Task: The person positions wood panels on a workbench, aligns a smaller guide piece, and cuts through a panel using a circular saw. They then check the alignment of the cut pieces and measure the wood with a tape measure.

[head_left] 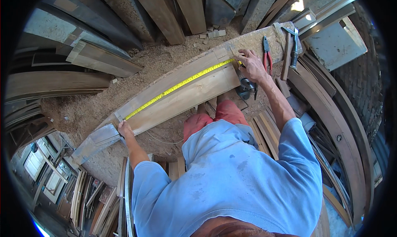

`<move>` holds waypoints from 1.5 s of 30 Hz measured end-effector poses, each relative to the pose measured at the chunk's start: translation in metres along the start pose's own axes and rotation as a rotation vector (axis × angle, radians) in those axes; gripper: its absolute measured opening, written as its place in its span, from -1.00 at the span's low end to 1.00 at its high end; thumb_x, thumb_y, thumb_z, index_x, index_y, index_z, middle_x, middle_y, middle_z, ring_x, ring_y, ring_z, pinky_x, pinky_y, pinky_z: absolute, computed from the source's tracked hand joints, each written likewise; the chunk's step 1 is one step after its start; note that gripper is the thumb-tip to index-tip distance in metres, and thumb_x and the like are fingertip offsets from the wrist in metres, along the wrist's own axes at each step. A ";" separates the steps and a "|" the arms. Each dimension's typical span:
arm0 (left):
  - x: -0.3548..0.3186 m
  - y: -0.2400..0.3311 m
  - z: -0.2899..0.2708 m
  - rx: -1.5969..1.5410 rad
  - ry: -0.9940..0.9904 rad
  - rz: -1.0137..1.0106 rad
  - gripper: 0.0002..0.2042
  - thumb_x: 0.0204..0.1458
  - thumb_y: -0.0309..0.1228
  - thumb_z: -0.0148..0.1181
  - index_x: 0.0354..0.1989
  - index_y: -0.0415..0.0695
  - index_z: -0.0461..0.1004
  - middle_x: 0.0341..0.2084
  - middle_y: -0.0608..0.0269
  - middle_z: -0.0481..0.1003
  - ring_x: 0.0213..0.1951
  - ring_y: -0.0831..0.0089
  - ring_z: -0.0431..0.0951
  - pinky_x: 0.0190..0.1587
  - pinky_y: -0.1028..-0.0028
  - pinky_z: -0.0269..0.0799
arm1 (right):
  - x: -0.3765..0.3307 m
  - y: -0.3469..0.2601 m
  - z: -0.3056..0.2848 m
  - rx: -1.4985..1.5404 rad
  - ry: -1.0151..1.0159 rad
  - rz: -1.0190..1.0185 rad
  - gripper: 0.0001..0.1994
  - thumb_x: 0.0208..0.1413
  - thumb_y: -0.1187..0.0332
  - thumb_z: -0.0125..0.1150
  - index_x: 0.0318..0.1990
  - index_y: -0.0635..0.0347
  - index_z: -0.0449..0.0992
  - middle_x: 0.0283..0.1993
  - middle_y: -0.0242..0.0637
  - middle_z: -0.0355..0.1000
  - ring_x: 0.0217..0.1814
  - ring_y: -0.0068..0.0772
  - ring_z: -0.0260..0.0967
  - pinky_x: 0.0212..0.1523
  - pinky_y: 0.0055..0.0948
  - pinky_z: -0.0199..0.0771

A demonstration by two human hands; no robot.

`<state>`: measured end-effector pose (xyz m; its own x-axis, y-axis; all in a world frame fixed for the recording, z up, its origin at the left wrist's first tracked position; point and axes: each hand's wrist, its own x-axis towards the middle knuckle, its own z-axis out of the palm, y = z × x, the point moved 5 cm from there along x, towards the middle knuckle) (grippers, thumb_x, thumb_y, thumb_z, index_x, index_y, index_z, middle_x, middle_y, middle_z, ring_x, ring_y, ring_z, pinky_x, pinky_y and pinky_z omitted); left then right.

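A yellow tape measure (180, 85) is stretched along a long pale wooden board (186, 98) that lies on the workbench. My left hand (125, 128) is closed at the board's left end, its fingers pinching the tape's tip. Over the board's right end, my right hand (253, 66) curls around the tape's case, which the fingers mostly hide. Just right of that hand lie pliers (267, 57) with red handles. Below it, beside the board's end, is a dark, rounded tool (247, 88), partly hidden; its kind is unclear.
The workbench (244, 42) is dusted with sawdust. A dark-handled tool (294, 51) with a blue metal part lies at its right end, beside a narrow wood strip (286, 57). Planks (159, 16) lean beyond the bench. More boards (331, 125) are stacked to the right.
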<state>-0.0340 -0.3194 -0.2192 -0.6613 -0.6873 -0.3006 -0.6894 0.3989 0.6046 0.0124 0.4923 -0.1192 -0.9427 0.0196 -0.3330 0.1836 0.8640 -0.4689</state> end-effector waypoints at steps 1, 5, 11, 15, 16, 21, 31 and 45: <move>0.001 0.007 0.004 0.026 0.014 -0.011 -0.89 0.18 -0.48 0.30 -0.20 -0.26 0.59 -0.31 0.25 0.60 -0.24 0.46 0.54 -0.06 0.45 0.46 | 0.005 0.000 0.000 -0.004 0.004 -0.001 -0.43 -0.07 0.43 0.31 0.21 -0.17 0.57 0.35 -0.17 0.32 0.40 0.04 0.22 0.33 0.04 0.31; 0.006 0.014 0.011 0.076 0.022 -0.014 -0.87 0.18 -0.49 0.30 -0.17 -0.28 0.60 -0.27 0.18 0.63 -0.22 0.43 0.56 -0.03 0.43 0.48 | 0.016 -0.003 -0.003 -0.033 0.006 0.018 -0.43 -0.06 0.43 0.31 0.21 -0.18 0.57 0.35 -0.19 0.33 0.39 0.02 0.24 0.34 0.05 0.30; 0.023 -0.004 0.004 -0.062 -0.026 -0.050 -0.86 0.18 -0.48 0.30 -0.16 -0.28 0.60 -0.26 0.18 0.62 -0.20 0.40 0.57 -0.01 0.41 0.47 | 0.022 0.001 0.001 -0.018 0.020 -0.008 -0.43 -0.05 0.42 0.31 0.21 -0.21 0.57 0.35 -0.20 0.33 0.39 0.00 0.24 0.35 0.04 0.29; 0.020 0.000 0.002 -0.047 -0.029 -0.047 -0.85 0.18 -0.48 0.30 -0.14 -0.28 0.59 -0.24 0.18 0.62 -0.19 0.40 0.56 -0.01 0.41 0.46 | 0.020 -0.005 -0.004 -0.022 0.015 -0.005 -0.42 -0.05 0.49 0.32 0.23 -0.07 0.55 0.34 -0.13 0.33 0.33 0.04 0.26 0.36 -0.04 0.28; 0.018 0.002 0.002 -0.023 -0.026 -0.056 -0.84 0.18 -0.48 0.30 -0.13 -0.29 0.59 -0.23 0.17 0.62 -0.19 0.40 0.56 -0.01 0.41 0.46 | 0.020 -0.006 -0.005 -0.023 0.006 0.003 -0.42 -0.04 0.49 0.32 0.23 -0.08 0.55 0.34 -0.14 0.32 0.33 0.04 0.26 0.37 -0.04 0.28; 0.001 0.018 0.013 0.025 -0.018 -0.028 -0.85 0.19 -0.50 0.29 -0.13 -0.29 0.58 -0.23 0.20 0.61 -0.20 0.41 0.55 -0.02 0.41 0.45 | 0.018 -0.008 -0.006 -0.040 -0.017 0.044 -0.43 -0.02 0.48 0.33 0.23 -0.09 0.54 0.35 -0.16 0.32 0.35 0.02 0.25 0.36 -0.03 0.29; -0.012 0.029 0.007 -0.115 -0.055 -0.097 -0.78 0.21 -0.47 0.29 -0.05 -0.30 0.50 -0.23 0.14 0.55 -0.20 0.39 0.55 -0.16 0.39 0.50 | 0.011 -0.041 0.005 0.055 -0.362 -0.014 -0.51 -0.05 0.43 0.27 0.14 0.00 0.59 0.02 -0.04 0.55 0.16 0.07 0.46 0.19 -0.04 0.47; -0.304 0.151 0.111 0.821 -0.674 1.102 0.08 -0.09 -0.25 0.46 0.60 0.16 -0.14 0.53 -0.36 -0.28 0.53 -0.40 -0.32 0.46 -0.39 -0.38 | -0.071 -0.009 0.040 0.637 0.038 0.400 -0.63 0.14 0.39 0.24 0.11 0.22 0.46 -0.21 -0.34 0.45 -0.17 -0.50 0.39 -0.08 -0.41 0.43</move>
<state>0.0297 0.0172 -0.1186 -0.7885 0.4715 -0.3948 0.4014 0.8810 0.2505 0.0888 0.4625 -0.1241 -0.7769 0.2980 -0.5547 0.6291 0.3294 -0.7041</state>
